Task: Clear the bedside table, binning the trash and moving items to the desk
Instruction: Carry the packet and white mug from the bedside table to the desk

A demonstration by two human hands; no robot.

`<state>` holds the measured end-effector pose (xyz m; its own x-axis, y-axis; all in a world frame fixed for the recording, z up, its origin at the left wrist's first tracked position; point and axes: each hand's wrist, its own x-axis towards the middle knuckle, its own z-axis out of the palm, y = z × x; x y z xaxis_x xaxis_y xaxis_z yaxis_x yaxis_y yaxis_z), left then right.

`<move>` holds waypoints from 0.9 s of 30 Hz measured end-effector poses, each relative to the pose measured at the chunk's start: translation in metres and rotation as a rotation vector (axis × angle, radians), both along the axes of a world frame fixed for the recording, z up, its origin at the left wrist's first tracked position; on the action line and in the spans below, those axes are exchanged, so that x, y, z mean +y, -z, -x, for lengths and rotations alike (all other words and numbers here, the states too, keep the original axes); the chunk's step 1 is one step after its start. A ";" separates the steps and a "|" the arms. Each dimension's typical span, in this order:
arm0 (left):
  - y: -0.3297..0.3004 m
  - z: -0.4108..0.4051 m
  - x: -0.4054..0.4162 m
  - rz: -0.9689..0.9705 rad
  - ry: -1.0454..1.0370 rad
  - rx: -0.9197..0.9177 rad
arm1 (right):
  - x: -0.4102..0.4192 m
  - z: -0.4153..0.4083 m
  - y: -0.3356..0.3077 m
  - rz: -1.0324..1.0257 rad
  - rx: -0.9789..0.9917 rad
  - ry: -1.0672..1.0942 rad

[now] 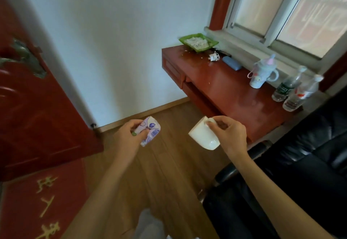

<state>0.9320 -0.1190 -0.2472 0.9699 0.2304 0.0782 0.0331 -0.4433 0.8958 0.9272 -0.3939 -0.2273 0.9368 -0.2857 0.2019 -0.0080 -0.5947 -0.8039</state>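
My left hand [129,135] grips a small lilac and white tissue pack [150,131] over the wooden floor. My right hand [229,133] holds a white mug [202,135] by its handle, tilted, just off the near corner of the red wooden desk [225,88]. On the desk stand a pale blue sippy cup [260,73] and two clear plastic bottles [293,90] near the window side. Further back on the desk lie a white charger [214,56], a blue case [231,62] and a green tray [198,42] with white scraps. The bedside table is out of view.
A black leather chair [300,163] fills the lower right, close to the desk's near edge. A red door [37,107] stands open at the left, with a red mat [41,205] on the floor below it. A window [293,10] runs behind the desk.
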 end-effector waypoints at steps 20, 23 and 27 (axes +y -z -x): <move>0.024 -0.301 -0.093 -0.024 0.557 0.104 | -0.055 -0.167 0.026 -0.026 0.059 0.555; 0.026 -0.341 -0.133 -0.035 0.616 0.112 | -0.083 -0.197 0.032 -0.053 0.061 0.607; 0.028 -0.392 -0.186 -0.021 0.674 0.149 | -0.122 -0.236 0.035 -0.075 0.081 0.671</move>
<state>1.3238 -0.3052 -0.2750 0.9017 -0.4267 -0.0696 -0.1333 -0.4277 0.8940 1.1634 -0.5162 -0.2626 0.5627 -0.8211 0.0957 -0.4175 -0.3822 -0.8244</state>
